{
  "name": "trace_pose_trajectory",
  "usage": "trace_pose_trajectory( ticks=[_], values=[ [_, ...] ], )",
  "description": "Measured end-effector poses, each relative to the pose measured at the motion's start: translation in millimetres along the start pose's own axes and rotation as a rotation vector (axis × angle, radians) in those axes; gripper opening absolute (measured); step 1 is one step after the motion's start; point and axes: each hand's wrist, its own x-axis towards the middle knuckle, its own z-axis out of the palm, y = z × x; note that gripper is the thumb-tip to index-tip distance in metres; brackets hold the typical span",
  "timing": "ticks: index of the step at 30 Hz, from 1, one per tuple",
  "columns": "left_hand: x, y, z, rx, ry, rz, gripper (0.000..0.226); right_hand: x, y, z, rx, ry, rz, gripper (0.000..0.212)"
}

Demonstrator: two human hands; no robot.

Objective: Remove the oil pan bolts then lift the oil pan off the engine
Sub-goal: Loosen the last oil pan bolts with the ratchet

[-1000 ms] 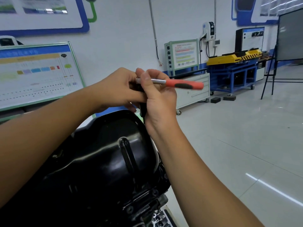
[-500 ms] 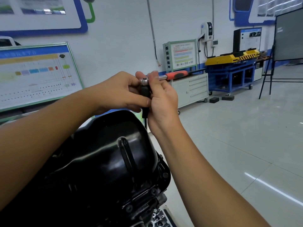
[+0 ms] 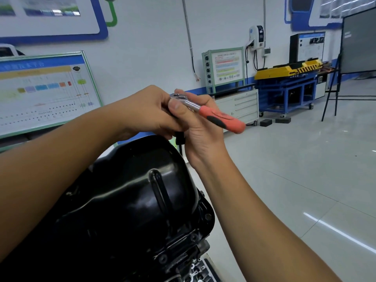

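Note:
A glossy black oil pan (image 3: pixel 130 192) sits on top of the engine (image 3: pixel 183 251), filling the lower left. Above its far edge both hands meet around a ratchet wrench (image 3: pixel 221 118) with a red and black handle and a chrome head. My left hand (image 3: pixel 150 112) curls round the ratchet head, thumb pressed on its top. My right hand (image 3: pixel 201 129) grips the shaft and the black socket extension (image 3: pixel 180 137) that hangs below the head. The socket's lower tip is hidden behind the pan's rim. One bolt head (image 3: pixel 207 216) shows on the pan's right flange.
A training board (image 3: pixel 44 88) stands behind the engine at left. A white drawer cabinet (image 3: pixel 240 106) and a blue and yellow workbench (image 3: pixel 289 86) stand by the far wall. An easel board (image 3: pixel 358 41) is at the far right. Pale tiled floor (image 3: pixel 295 169) spreads right.
The red handle has swung from pointing away toward the wall round to the right and nearer me. Both hands kept their grip above the pan's far edge.

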Motion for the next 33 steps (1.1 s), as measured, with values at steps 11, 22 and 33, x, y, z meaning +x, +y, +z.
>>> trace_pose_trajectory(
  ticks=[11, 22, 33],
  values=[
    [-1.1, -3.1, -0.7, -0.088, -0.005, 0.033, 0.024, 2.9, 1.7, 3.3, -0.122, -0.013, -0.079, 0.017],
    [0.9, -1.1, 2.7, -0.058, 0.004, 0.021, 0.029, 8.1, -4.0, 5.6, -0.129, 0.023, -0.077, 0.014],
    [4.6, -6.6, -1.1, -0.046, 0.07, 0.008, 0.027, 9.7, 1.4, 12.9, -0.109, 0.073, -0.049, 0.009]
  ],
)
